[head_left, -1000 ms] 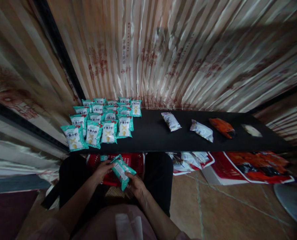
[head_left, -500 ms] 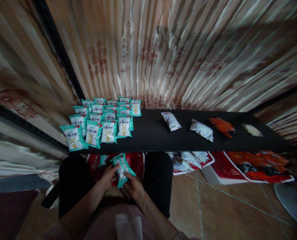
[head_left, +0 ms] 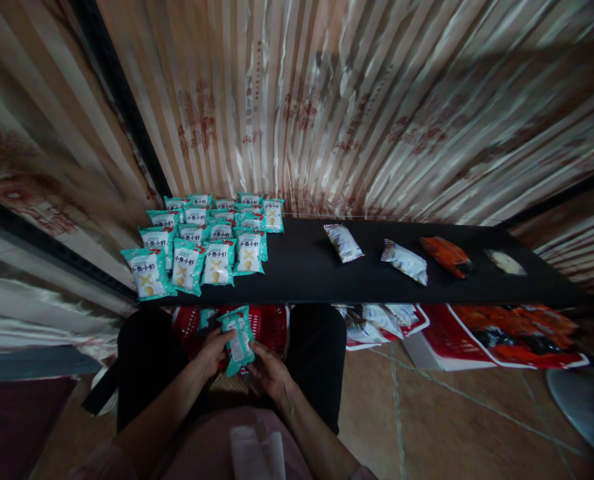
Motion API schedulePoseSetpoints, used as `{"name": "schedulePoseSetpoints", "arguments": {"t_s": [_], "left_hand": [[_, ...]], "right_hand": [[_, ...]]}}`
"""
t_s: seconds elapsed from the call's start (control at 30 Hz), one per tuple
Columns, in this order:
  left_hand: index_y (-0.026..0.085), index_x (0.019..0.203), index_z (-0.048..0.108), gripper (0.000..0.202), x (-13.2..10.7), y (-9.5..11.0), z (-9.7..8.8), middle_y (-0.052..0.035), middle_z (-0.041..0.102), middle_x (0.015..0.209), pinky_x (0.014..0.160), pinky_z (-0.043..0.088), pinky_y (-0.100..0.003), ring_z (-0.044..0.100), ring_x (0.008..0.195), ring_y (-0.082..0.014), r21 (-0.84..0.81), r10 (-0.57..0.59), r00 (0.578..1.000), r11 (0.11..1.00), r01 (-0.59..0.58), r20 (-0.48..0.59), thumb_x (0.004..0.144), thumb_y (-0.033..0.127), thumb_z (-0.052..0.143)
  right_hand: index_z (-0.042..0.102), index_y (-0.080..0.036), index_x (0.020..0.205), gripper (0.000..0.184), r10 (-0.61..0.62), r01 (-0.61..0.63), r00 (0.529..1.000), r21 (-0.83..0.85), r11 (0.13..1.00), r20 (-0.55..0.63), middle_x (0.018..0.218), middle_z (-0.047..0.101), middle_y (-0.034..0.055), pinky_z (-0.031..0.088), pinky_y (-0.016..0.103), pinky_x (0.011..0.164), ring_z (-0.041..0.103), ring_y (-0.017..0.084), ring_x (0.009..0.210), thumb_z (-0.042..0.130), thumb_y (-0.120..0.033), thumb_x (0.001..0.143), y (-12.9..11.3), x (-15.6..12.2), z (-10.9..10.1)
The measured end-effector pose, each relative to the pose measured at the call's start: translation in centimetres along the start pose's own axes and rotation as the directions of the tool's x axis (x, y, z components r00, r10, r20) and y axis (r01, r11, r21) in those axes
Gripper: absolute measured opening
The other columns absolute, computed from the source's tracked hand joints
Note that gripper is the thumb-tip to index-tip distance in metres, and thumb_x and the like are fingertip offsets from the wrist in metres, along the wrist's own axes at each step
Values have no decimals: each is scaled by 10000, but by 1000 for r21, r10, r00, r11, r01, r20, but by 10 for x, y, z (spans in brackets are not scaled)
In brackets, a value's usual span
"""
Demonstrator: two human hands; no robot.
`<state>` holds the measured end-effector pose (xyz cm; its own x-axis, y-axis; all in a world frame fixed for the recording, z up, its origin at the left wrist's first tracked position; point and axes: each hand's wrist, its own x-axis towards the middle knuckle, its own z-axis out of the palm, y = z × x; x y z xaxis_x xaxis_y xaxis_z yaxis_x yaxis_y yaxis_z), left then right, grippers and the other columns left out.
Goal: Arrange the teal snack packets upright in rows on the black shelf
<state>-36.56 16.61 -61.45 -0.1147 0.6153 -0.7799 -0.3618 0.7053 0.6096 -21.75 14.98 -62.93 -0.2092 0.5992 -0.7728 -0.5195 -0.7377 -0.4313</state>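
Note:
A teal snack bag [head_left: 237,341] is held between my two hands over my lap, its back with a white printed panel facing up. My left hand [head_left: 213,353] is closed on the bag's left edge. On its lower right edge, the fingers of my right hand [head_left: 271,371] pinch it. Below the bag sits a red basket [head_left: 273,328] between my knees, with another teal bag [head_left: 206,321] in it. Several matching teal snack bags [head_left: 217,262] stand in rows on the left of the black shelf [head_left: 307,277].
Two white packets [head_left: 345,243], an orange packet [head_left: 447,256] and a small pale packet [head_left: 505,261] lie along the shelf's right. Under it are a basket of white packets [head_left: 377,320] and a red basket [head_left: 434,327] beside orange packets [head_left: 521,327]. A curtain [head_left: 297,100] hangs behind.
The snack bag has been turned in my hands so that its back panel shows more fully. My hands have shifted only slightly; the bags on the shelf are unmoved.

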Motion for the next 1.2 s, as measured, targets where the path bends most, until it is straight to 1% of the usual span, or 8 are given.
{"name": "schedulePoseSetpoints", "arguments": {"t_s": [0.13,0.37,0.6,0.77,0.93,1.03,1.13,1.2], "left_hand": [[173,899,620,406,3,-1,-2,-43,703,804,671,480,-283,654,763,-189,35,-3,1000,999,2,11,548,319,764],[174,887,621,449,-4,0,1,-37,698,793,666,477,-268,649,747,-179,81,9,996,997,-15,83,515,367,782],[165,926,633,461,-10,-1,6,-74,707,862,735,475,-304,647,885,-239,126,29,998,991,-36,58,549,386,780],[140,901,604,296,-3,-6,13,-108,679,945,760,477,-298,640,880,-217,235,214,976,951,-201,-32,649,264,698],[162,879,594,310,6,-9,17,-66,636,914,835,444,-296,598,924,-204,307,338,935,906,-292,-107,589,144,703],[191,838,625,259,2,-7,17,-27,599,857,849,438,-304,581,861,-186,408,446,892,830,-381,-76,595,120,677],[213,763,651,177,-4,-5,19,-15,576,850,834,446,-295,569,799,-165,502,540,842,726,-471,9,621,109,638],[214,736,654,158,-7,-5,21,-15,580,844,828,447,-287,567,783,-157,508,548,835,707,-491,45,638,96,615]], "right_hand": [[646,-154,758,340,-23,26,996,44,999,-86,673,689,2,479,241,585,611,127,608,833,-248,490,-3,0,2],[644,-130,766,364,-37,36,998,19,999,44,624,685,15,489,277,607,621,155,570,829,-296,501,-7,-4,9],[632,-138,732,342,-87,89,995,52,995,-40,599,675,3,478,281,593,606,154,535,822,-263,477,-6,-4,7],[627,-146,704,254,-122,125,988,28,992,-99,560,660,4,470,271,559,602,154,505,786,-224,522,-7,-8,11],[620,-154,709,245,-140,145,979,28,989,-146,561,661,3,471,268,540,595,146,489,780,-217,534,-7,-11,13],[602,-165,702,279,-161,165,971,8,986,-175,545,651,-2,459,258,513,588,144,478,792,-229,508,-8,-14,15],[582,-179,724,329,-202,199,958,-35,979,-205,529,639,-12,440,251,476,571,143,457,797,-258,488,-9,-18,17],[569,-188,741,351,-229,219,949,-69,973,-216,532,630,-22,433,245,466,560,136,455,794,-277,486,-10,-21,19]]}}
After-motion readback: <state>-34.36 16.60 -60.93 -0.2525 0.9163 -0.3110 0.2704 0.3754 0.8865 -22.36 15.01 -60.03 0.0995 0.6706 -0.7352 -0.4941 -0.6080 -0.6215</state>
